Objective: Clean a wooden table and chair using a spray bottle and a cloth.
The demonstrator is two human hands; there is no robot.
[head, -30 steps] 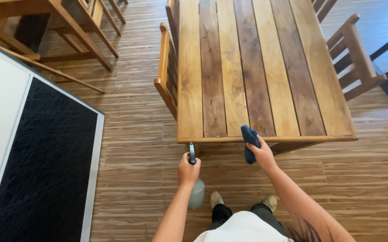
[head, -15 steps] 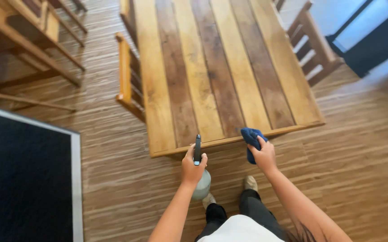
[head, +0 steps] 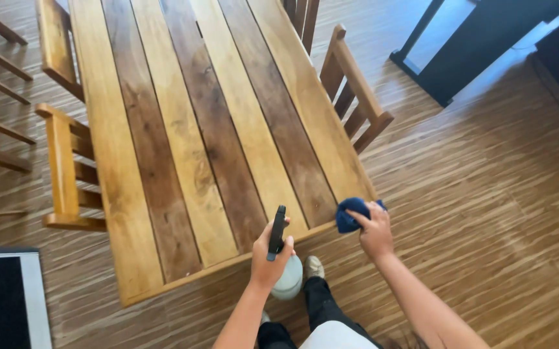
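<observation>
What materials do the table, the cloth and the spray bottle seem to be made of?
Table: wooden planks, light and dark, visible grain, slight sheen, probably varnished. Cloth in the right hand: soft blue fabric, bunched. Spray bottle in the left hand: pale body and black trigger, likely plastic.

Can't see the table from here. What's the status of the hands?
Left hand shut on spray bottle, nozzle over wooden table edge. Right hand shut on blue cloth at table corner. Tabletop bare.

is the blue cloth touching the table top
Cannot tell. In the head view the blue cloth, bunched in the right hand, overlaps the near corner of the table, but from above no contact or gap shows.
</observation>
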